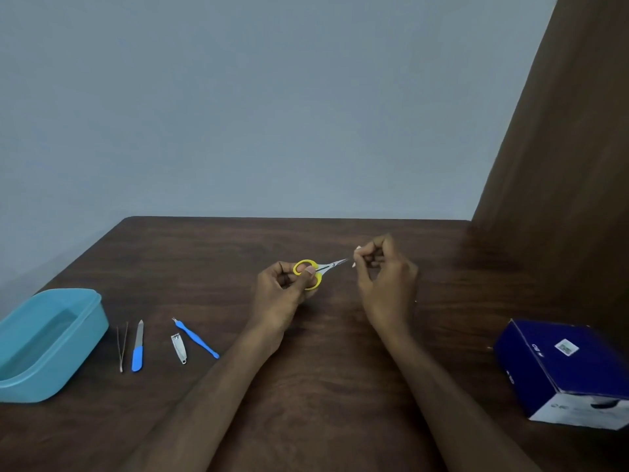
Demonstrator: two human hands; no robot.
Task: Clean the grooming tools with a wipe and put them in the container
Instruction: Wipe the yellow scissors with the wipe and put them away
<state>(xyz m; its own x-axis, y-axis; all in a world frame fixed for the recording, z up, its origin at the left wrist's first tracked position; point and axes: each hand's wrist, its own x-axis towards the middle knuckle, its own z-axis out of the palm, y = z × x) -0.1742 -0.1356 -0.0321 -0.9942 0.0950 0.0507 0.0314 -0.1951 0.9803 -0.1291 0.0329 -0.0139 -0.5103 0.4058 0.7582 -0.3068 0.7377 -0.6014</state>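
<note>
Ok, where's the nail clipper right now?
The nail clipper lies on the table's left side, between the blue-handled nail file and the blue cuticle pusher.

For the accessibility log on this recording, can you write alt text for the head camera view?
Two bare hands work over a dark wooden table: the left hand holds small yellow-handled scissors, and the right hand pinches a small white wipe at the blade tip. To the left lie tweezers, a nail file, a nail clipper and a blue cuticle tool beside an open teal container; a blue box sits right.

Container [47, 342] left of tweezers [122, 347]; box [558, 366] far right.
</note>
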